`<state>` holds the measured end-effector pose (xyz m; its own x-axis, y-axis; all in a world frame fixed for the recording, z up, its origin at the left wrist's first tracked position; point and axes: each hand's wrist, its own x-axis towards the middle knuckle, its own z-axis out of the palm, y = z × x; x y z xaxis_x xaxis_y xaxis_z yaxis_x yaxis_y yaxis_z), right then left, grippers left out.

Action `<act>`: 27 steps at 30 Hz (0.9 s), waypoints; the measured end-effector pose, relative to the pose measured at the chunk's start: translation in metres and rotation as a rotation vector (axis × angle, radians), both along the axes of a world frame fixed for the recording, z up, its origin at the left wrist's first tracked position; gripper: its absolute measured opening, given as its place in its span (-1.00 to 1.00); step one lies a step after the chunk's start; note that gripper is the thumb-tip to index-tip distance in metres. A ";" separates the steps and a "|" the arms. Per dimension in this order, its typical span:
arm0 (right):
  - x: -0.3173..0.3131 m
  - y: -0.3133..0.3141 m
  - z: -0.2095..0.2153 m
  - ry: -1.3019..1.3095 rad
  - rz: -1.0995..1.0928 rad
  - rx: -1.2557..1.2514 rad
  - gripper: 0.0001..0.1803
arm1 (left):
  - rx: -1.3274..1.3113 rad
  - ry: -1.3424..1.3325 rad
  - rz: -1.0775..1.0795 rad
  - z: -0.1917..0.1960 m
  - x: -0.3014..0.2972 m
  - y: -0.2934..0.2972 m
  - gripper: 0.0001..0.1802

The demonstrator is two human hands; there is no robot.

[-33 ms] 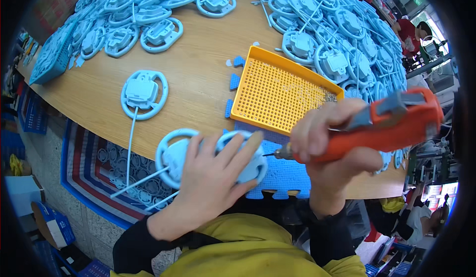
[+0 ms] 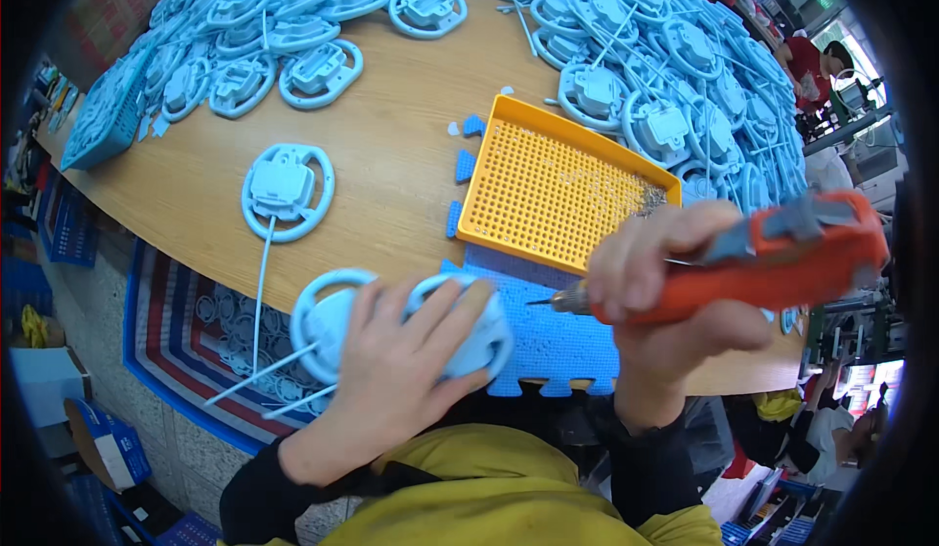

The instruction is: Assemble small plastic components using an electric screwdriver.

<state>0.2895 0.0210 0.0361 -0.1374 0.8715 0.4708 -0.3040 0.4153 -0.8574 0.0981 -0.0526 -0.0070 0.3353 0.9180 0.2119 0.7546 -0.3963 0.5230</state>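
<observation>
My left hand (image 2: 411,341) lies over two light-blue plastic wheel-shaped parts, its fingers bent over the right-hand part (image 2: 486,336) and the left-hand part (image 2: 323,326) showing beside the hand. Thin rods stick out from them toward the lower left. In my right hand (image 2: 655,277) is a red and grey electric screwdriver (image 2: 773,262), fingers wrapped round its front end. Its bit points left, above a blue foam mat (image 2: 558,336) and apart from the parts. A yellow tray (image 2: 518,236) with small metal screws gathered at its right end stands behind the mat.
One wheel part with a rod (image 2: 284,189) lies alone at left. Large heaps of similar parts (image 2: 675,47) cover the back and right of the table, beside a blue basket (image 2: 103,131). A striped bag (image 2: 161,321) with more parts sits below the left edge. Other people work at right.
My left hand and the two wheel parts have shifted slightly left. My right hand and the screwdriver have moved a little right, widening the distance between bit and parts.
</observation>
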 end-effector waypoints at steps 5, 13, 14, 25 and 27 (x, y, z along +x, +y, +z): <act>0.001 0.023 0.002 0.137 -0.135 0.122 -0.17 | -0.081 0.381 0.234 0.017 -0.073 -0.063 -0.21; -0.020 0.038 -0.012 0.018 -0.156 -0.045 -0.20 | 0.081 0.304 0.313 0.008 -0.107 -0.008 -0.10; -0.021 0.039 -0.015 0.012 -0.140 -0.075 -0.19 | 0.071 0.290 0.372 0.004 -0.109 0.011 -0.11; -0.020 0.044 -0.021 -0.006 -0.041 -0.098 -0.21 | 0.097 0.034 0.275 -0.028 -0.125 0.056 -0.02; -0.019 0.046 -0.024 -0.012 -0.022 -0.064 -0.21 | 0.045 -0.142 0.323 -0.027 -0.110 0.046 0.03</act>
<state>0.2700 0.0672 0.0125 -0.1232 0.9024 0.4129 -0.2854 0.3663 -0.8856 -0.0116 -0.0064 -0.0338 -0.0066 0.9605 0.2781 0.7658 -0.1740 0.6191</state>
